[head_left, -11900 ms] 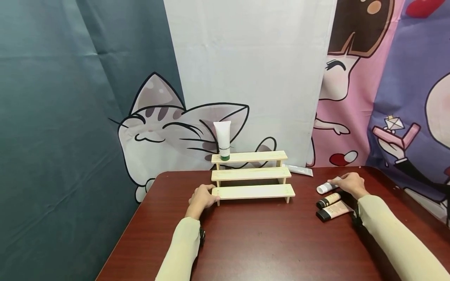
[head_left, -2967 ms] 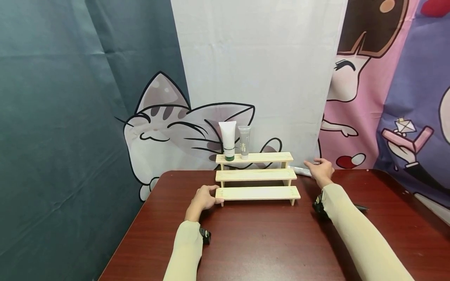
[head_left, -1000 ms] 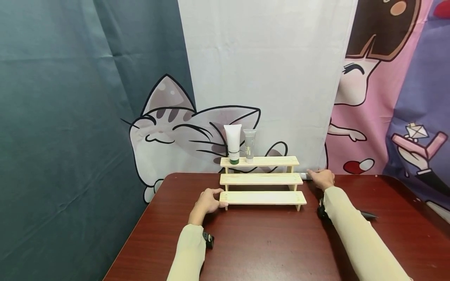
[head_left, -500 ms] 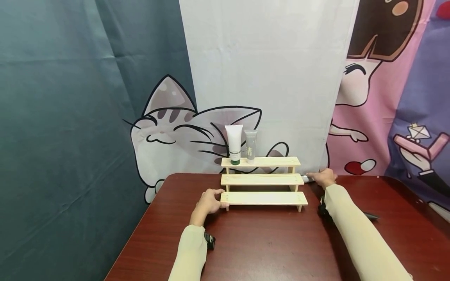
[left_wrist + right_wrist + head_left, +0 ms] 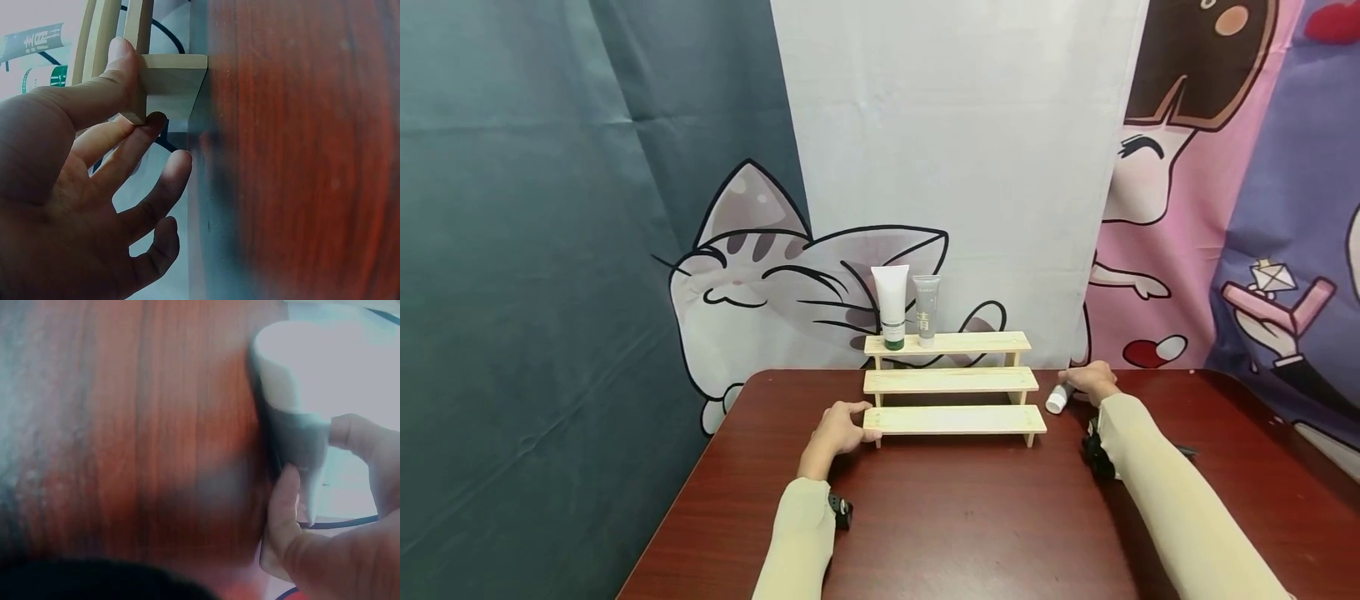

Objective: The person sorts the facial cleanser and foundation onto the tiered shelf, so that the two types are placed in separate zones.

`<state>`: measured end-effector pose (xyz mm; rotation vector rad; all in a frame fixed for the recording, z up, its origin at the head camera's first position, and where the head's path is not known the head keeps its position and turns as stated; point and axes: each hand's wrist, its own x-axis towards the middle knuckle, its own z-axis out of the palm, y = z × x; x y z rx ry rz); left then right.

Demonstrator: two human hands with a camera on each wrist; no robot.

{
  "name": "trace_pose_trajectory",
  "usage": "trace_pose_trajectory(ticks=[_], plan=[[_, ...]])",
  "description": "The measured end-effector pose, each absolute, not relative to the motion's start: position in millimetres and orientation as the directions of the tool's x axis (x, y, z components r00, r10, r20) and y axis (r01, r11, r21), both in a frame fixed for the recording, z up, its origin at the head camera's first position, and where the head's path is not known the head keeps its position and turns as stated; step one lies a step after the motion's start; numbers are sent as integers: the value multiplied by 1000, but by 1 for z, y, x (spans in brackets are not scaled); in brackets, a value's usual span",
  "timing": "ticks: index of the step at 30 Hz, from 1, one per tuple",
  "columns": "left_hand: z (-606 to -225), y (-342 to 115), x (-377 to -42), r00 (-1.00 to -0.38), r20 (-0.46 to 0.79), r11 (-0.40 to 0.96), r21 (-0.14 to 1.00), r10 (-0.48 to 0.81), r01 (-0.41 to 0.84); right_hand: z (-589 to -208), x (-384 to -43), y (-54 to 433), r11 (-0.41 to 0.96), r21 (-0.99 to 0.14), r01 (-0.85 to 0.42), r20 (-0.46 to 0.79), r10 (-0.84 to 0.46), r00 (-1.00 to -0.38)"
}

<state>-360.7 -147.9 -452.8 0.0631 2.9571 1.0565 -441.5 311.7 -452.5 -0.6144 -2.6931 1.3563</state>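
A three-tier wooden stand is on the table. My left hand grips the left end of its lowest tier; the left wrist view shows thumb above and fingertips below the board. Upright on the top tier, toward the left, are a white squeeze tube with a green cap and a slimmer grey tube. Right of the stand, my right hand pinches a grey squeeze tube between thumb and fingers. Its white cap points toward me, close over the tabletop.
The dark end of an object shows behind my right forearm, which hides the table there. A printed cloth backdrop hangs right behind the table's far edge.
Since the oldest frame, the grey tube has gone from the table to the top tier. My right hand has since taken hold of the rear tube and swung its cap forward. My left hand stays put.
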Motion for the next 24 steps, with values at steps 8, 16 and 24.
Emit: trace_pose_trajectory(ticks=[8, 16, 24], plan=[[-454, -150, -361, -999, 12, 769, 638, 47, 44, -450, -438, 313, 424, -858, 291, -152, 332, -931], [-457, -152, -363, -999, 20, 758, 650, 51, 51, -450, -436, 318, 430, -879, 204, -98, 255, -962], [-456, -150, -364, -998, 13, 768, 639, 54, 50, -438, -430, 313, 473, -871, 130, -10, 249, -969]])
